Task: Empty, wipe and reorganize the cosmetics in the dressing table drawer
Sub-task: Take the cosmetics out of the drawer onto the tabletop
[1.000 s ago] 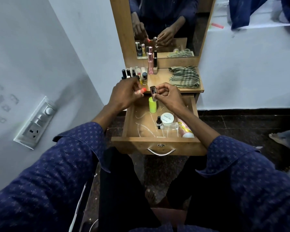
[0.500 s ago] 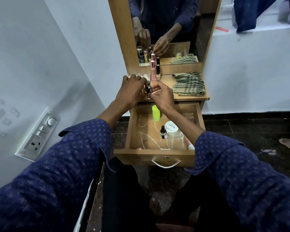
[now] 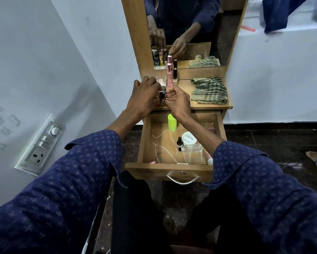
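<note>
Wooden drawer (image 3: pixel 174 167) hangs open, with a green tube (image 3: pixel 172 122), a white jar (image 3: pixel 188 138) and a dropper bottle (image 3: pixel 179 143) inside. On the tabletop (image 3: pixel 183 85) above, left hand (image 3: pixel 144 97) and right hand (image 3: pixel 178 101) close their fingers on a small dark bottle (image 3: pixel 34 92). Checked cloth (image 3: pixel 209 90) lies right.

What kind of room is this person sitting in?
Probably a bedroom or dressing corner at home: a small wooden dressing table with a tall wood-framed mirror, an open wooden drawer holding cosmetics, and a white wall switchboard.
</note>
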